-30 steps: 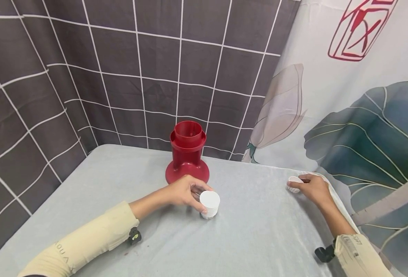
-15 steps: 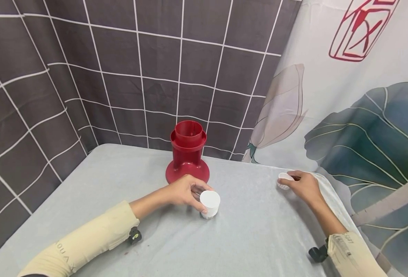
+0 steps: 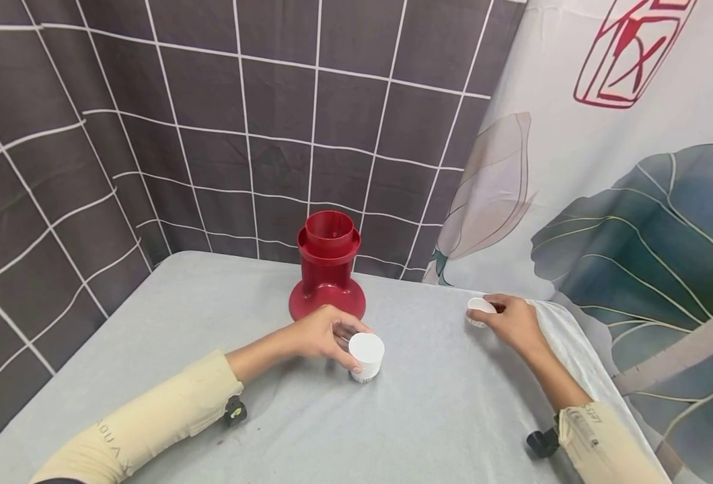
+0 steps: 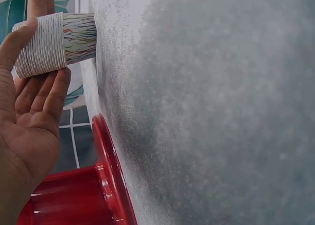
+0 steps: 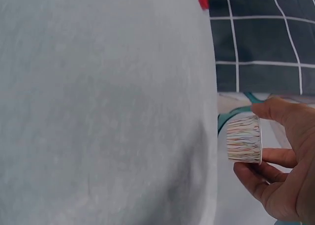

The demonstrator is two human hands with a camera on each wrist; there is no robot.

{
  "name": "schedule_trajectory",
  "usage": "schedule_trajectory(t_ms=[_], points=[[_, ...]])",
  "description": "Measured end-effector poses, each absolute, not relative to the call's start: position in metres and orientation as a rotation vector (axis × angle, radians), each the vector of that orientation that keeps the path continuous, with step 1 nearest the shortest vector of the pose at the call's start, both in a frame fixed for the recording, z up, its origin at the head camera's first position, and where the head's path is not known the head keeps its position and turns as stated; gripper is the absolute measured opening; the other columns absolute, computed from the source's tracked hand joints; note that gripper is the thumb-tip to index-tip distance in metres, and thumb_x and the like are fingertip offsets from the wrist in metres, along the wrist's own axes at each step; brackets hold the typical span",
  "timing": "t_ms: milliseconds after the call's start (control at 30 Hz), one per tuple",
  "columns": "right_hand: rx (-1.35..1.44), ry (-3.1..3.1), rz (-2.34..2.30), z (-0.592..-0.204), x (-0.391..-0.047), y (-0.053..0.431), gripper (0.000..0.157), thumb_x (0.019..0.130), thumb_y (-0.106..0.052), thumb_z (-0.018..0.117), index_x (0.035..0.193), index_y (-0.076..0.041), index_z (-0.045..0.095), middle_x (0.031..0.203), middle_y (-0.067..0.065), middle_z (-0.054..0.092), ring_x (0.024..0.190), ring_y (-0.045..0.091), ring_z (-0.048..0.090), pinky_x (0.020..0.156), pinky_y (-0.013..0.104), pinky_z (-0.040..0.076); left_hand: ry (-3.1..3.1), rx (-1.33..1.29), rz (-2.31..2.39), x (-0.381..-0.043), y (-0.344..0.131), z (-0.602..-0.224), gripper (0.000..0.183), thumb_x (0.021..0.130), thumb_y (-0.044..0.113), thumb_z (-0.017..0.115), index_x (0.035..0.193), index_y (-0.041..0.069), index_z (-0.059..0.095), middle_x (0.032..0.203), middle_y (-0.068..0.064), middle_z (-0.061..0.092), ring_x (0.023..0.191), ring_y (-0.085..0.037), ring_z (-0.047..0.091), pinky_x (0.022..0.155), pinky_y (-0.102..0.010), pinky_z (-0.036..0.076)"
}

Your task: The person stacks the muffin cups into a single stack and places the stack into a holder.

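Near the middle of the table, my left hand [image 3: 323, 333] grips a stack of nested white paper cups [image 3: 366, 351] between thumb and fingers. The stack stands upright; in the left wrist view its ridged rims sit above one cup wall with coloured wavy lines [image 4: 79, 35]. Toward the table's right far edge, my right hand [image 3: 516, 324] pinches a single small paper cup [image 3: 477, 311] by its sides. That cup has the same coloured lines, and in the right wrist view it is held above the tabletop, rim up.
Behind the left hand stands a red plastic cylinder on a wide round foot [image 3: 327, 282], with an open tube at its top. Pale cloth covers the table [image 3: 429, 403]. A dark grid-patterned curtain [image 3: 211, 134] and a flowered white one hang behind.
My right hand has moved to the left with the single cup, away from the table's right edge. The left hand and its stack have stayed in place.
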State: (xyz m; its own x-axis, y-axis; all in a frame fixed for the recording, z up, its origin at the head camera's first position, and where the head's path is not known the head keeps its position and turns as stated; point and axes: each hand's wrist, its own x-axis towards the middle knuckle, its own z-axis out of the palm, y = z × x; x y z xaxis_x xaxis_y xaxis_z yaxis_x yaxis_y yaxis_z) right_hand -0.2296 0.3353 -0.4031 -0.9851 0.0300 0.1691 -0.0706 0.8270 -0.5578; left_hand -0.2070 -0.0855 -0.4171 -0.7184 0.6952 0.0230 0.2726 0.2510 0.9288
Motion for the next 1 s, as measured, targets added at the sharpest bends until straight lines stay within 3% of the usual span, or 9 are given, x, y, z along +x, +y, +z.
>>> schedule_trajectory(t_ms=[133,367,667,1000], points=[[0.045,-2.846,0.885,-0.398,-0.228,0.325,0.062,0.094,-0.04,0.09,0.133,0.007,0.077,0.123,0.028,0.082,0.108,0.037,0.076,0.082,0.032,0.055,2.131,0.885,1.465,-0.207,-0.086,-0.417,0.055,0.086,0.007,0.098,0.138,0.004,0.079,0.126,-0.011,0.085,0.113,-0.021,0.085,0.099,-0.033,0.069],[0.112,-2.844,0.874,-0.392,-0.227,0.307,0.061,0.094,-0.041,0.089,0.136,0.003,0.078,0.127,0.027,0.082,0.115,0.04,0.078,0.089,0.038,0.057,2.131,0.871,1.472,-0.208,-0.088,-0.417,0.055,0.086,0.008,0.098,0.138,0.005,0.08,0.126,-0.01,0.085,0.114,-0.021,0.085,0.098,-0.033,0.069],[0.182,-2.821,0.938,-0.383,-0.224,0.285,0.059,0.092,-0.036,0.091,0.135,0.003,0.079,0.13,0.028,0.081,0.119,0.042,0.08,0.087,0.033,0.059,2.126,0.849,1.479,-0.208,-0.088,-0.414,0.057,0.085,0.006,0.098,0.139,0.004,0.079,0.127,-0.011,0.085,0.116,-0.023,0.085,0.1,-0.033,0.068],[0.242,-2.804,0.962,-0.381,-0.219,0.265,0.058,0.091,-0.035,0.091,0.136,0.001,0.079,0.135,0.029,0.078,0.119,0.044,0.081,0.096,0.049,0.066,2.126,0.887,1.474,-0.21,-0.087,-0.416,0.057,0.084,0.005,0.099,0.137,0.0,0.079,0.124,-0.014,0.086,0.113,-0.023,0.085,0.098,-0.033,0.069]])
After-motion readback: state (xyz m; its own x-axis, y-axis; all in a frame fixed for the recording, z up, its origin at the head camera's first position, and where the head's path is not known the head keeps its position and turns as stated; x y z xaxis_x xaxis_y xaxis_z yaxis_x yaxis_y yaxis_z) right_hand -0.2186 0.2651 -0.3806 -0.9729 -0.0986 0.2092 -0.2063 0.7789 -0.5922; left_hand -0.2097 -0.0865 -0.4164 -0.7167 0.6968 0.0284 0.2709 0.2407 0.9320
